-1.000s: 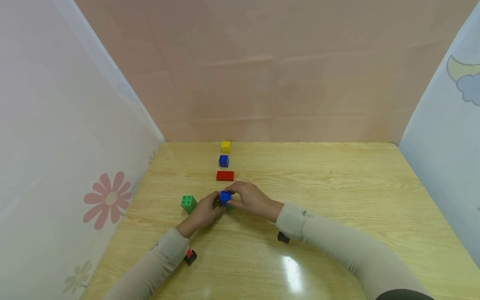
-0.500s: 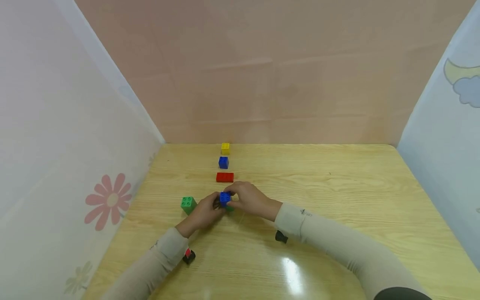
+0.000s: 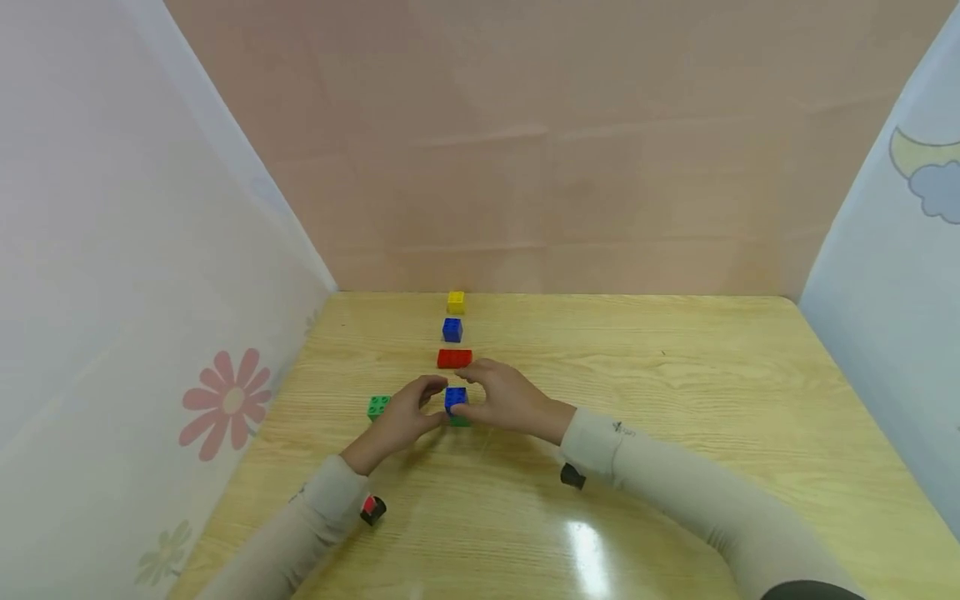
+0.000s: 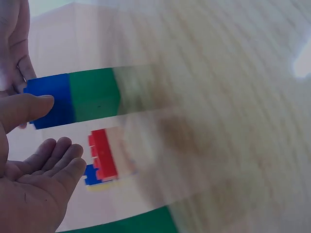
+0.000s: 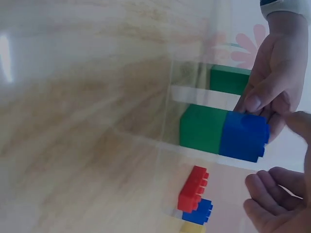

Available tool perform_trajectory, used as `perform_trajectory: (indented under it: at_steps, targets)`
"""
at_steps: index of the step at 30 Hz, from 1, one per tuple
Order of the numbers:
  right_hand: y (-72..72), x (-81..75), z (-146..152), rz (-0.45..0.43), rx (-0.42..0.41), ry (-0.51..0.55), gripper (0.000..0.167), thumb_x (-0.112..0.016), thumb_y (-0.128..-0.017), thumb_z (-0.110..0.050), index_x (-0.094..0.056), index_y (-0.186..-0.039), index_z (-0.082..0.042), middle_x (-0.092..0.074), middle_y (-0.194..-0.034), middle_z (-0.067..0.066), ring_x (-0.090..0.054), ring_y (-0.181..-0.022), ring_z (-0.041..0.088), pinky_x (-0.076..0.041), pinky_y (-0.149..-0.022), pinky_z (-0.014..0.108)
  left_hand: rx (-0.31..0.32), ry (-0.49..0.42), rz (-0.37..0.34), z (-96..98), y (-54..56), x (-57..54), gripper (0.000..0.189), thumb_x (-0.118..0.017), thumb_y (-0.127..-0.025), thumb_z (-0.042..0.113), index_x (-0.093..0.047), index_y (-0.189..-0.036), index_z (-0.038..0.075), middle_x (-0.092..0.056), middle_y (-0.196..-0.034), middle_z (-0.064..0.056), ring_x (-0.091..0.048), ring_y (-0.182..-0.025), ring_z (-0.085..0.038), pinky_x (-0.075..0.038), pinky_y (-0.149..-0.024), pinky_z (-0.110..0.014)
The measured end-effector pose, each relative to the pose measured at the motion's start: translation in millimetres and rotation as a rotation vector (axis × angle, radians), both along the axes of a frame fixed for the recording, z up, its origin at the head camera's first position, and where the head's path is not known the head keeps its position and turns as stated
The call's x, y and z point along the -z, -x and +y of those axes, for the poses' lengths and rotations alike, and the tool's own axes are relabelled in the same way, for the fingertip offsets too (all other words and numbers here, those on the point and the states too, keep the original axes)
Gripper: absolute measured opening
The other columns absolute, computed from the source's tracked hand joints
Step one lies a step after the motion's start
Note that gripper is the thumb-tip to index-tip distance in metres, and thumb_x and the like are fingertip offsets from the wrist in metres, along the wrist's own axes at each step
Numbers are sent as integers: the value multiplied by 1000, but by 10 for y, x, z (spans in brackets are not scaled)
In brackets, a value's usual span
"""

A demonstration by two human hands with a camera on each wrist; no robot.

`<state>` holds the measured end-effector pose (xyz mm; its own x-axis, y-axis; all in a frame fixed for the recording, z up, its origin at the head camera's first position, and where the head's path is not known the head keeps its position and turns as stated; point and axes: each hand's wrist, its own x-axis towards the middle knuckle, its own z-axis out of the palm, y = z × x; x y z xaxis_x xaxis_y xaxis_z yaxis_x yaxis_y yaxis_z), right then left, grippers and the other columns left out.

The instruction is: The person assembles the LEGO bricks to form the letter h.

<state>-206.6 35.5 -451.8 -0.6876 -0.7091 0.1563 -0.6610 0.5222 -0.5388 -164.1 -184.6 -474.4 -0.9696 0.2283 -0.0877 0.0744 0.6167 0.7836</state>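
Observation:
A blue brick (image 3: 454, 398) sits on top of a green brick (image 3: 460, 421), forming an upright stack on the table between the two hands. My left hand (image 3: 401, 419) is at its left with fingers spread; in the left wrist view its thumb overlaps the blue brick (image 4: 59, 94). My right hand (image 3: 516, 402) stands at the right side, fingers parted around the stack and thumb close to the blue brick's front. In the right wrist view a gap shows between the right fingers (image 5: 265, 196) and the stack. Another green block (image 3: 378, 406) stands left, partly behind the left hand.
Beyond the hands, a long red brick (image 3: 454, 358), a blue brick (image 3: 452, 330) and a yellow brick (image 3: 456, 302) lie in a line toward the back wall. Small black pieces (image 3: 572, 476) show by the sleeves. Patterned walls flank the wooden table (image 3: 637, 375).
Both hands have loosened from the blue-and-green stack and their fingers have spread apart. The left hand has shifted slightly left, covering more of the other green block. The stack stays standing.

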Motion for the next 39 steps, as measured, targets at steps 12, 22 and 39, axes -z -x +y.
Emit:
perform_trajectory:
  at_steps: [12, 22, 39]
  targets:
    - [110, -94, 132, 96, 50, 170, 41, -53, -100, -40, -61, -131, -13, -62, -124, 1, -60, -113, 18, -50, -96, 37, 51, -9, 87, -49, -64, -344, 58, -71, -90, 14, -44, -140, 3, -49, -141, -8, -44, -133, -25, -36, -110, -39]
    - [269, -19, 220, 55, 124, 165, 40, -49, -103, -34, -60, -131, -8, -61, -128, 4, -56, -120, 22, -46, -102, 42, 100, -154, 136, -355, -29, -536, 59, -70, -92, 27, -42, -143, 16, -45, -146, -1, -37, -138, -23, -32, -112, -41]
    - [566, 297, 91, -102, 204, 46, 56, -69, -93, -30, -52, -140, -6, -55, -137, 7, -56, -120, 26, -47, -100, 40, 160, -181, -66, -1105, -116, -152, 85, -74, -89, 27, -20, -153, 13, -23, -157, -8, -11, -146, -36, -22, -111, -62]
